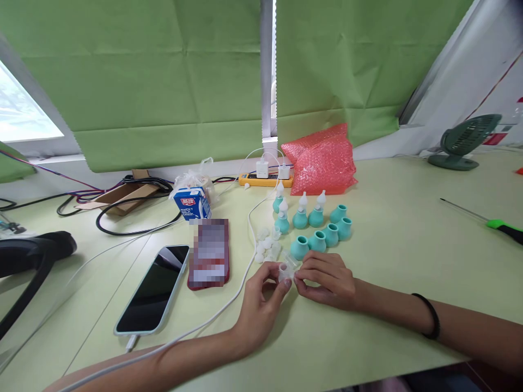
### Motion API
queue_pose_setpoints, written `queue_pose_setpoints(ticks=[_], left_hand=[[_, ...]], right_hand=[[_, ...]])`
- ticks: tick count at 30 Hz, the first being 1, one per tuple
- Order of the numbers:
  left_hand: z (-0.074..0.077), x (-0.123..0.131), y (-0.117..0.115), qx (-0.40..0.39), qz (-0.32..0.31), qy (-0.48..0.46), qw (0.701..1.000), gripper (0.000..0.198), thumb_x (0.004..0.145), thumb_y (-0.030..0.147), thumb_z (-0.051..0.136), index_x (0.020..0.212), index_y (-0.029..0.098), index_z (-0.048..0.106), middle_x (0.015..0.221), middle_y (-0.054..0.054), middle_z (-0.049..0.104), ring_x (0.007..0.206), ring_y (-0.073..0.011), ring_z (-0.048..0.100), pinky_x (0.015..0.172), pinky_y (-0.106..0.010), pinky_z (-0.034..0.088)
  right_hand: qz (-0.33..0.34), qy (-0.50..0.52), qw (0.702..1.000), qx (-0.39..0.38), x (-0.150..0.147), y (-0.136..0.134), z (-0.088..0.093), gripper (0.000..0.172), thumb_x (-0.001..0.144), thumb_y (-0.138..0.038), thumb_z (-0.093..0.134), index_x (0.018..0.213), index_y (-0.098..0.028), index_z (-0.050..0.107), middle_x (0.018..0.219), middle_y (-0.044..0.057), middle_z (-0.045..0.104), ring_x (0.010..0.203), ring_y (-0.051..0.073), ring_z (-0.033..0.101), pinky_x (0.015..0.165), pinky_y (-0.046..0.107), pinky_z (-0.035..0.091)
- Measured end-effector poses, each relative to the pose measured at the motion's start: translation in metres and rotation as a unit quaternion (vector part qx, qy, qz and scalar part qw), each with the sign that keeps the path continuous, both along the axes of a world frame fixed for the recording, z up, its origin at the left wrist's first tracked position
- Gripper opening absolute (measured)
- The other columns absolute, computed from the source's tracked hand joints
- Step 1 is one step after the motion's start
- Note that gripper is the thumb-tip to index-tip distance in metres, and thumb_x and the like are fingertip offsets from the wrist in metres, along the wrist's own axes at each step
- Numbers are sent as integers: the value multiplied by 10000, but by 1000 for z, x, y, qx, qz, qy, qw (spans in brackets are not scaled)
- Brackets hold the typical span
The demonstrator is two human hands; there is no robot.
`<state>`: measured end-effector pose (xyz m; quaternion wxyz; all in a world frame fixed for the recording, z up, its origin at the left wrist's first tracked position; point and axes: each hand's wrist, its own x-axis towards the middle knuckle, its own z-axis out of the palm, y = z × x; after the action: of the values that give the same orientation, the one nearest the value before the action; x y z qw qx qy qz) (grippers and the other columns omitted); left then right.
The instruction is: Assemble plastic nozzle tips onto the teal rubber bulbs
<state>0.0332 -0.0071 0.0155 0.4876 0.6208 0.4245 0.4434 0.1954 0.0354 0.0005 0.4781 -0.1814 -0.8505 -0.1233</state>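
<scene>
My left hand (263, 305) pinches a small translucent plastic piece (284, 270) between thumb and fingertips, with its round opening upward. Right beside it, my right hand (327, 280) has its thumb and fingers pressed together at the piece's right edge; what lies between those fingertips is hidden. Just behind the hands is a loose pile of translucent plastic parts (267, 245). Several open-necked teal rubber bulbs (300, 248) stand in a row beyond my right hand. Farther back, other teal bulbs (300, 219) carry translucent nozzles (303, 202) on top.
A black-screened phone (153, 291) and a red-cased phone (209, 253) lie left. A white cable (229, 302) crosses my left forearm. Behind stand a blue milk carton (193, 204), a yellow power strip (253, 180) and red bubble wrap (322, 163). A screwdriver (496, 224) and fan (463, 141) are right.
</scene>
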Motion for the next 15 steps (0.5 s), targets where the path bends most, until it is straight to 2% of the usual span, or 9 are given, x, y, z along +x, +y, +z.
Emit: queue_pose_setpoints(ticks=[10, 15], left_hand=[[-1, 0, 1, -10, 5, -18, 1000, 214, 784, 306, 462, 942, 162, 475, 738, -10, 471, 721, -127, 452, 676, -249, 390], [0, 0, 1, -22, 8, -26, 999, 216, 774, 310, 473, 929, 160, 485, 760, -15, 482, 742, -131, 461, 675, -245, 396]], right_hand=[[29, 27, 998, -42, -1, -4, 7, 212, 613, -43, 621, 777, -152, 543, 603, 12, 559, 565, 101, 468, 512, 239, 444], [45, 30, 997, -47, 0, -2, 5, 217, 610, -30, 630, 784, -142, 567, 602, 21, 582, 565, 105, 478, 514, 248, 453]])
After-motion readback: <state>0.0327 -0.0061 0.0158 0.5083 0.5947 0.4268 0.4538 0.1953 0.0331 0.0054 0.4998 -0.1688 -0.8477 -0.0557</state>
